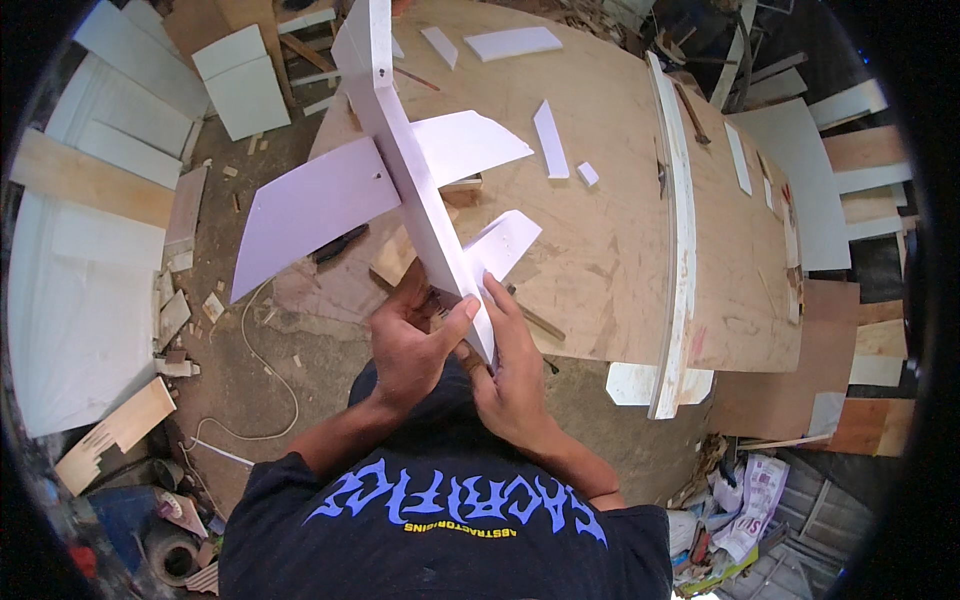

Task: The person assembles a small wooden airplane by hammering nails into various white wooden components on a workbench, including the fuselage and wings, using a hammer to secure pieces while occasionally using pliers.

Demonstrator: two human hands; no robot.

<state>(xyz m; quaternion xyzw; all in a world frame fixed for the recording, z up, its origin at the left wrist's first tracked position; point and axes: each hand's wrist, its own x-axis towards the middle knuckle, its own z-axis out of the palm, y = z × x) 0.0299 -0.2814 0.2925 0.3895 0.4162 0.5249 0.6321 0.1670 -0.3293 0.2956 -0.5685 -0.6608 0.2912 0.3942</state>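
Observation:
A white board model aeroplane (428,205) is raised over the near left part of the worktable (600,275), its long body slanting away from me to the far left. Two broad wings stick out from its sides: the left wing (305,220) and the right wing (466,148). A smaller tail piece (510,240) juts out nearer to me on the right. My left hand (408,335) grips the narrow near end, thumb on top. From the other side my right hand (512,375) closes around the same end. Some fingers are hidden beneath the body.
White offcuts (550,140) lie on the table behind the model. A long white strip (675,240) crosses the table on the right, with a hammer (690,112) beyond it. Panels (105,230) lean at the left. A cord (255,350) trails over the littered floor.

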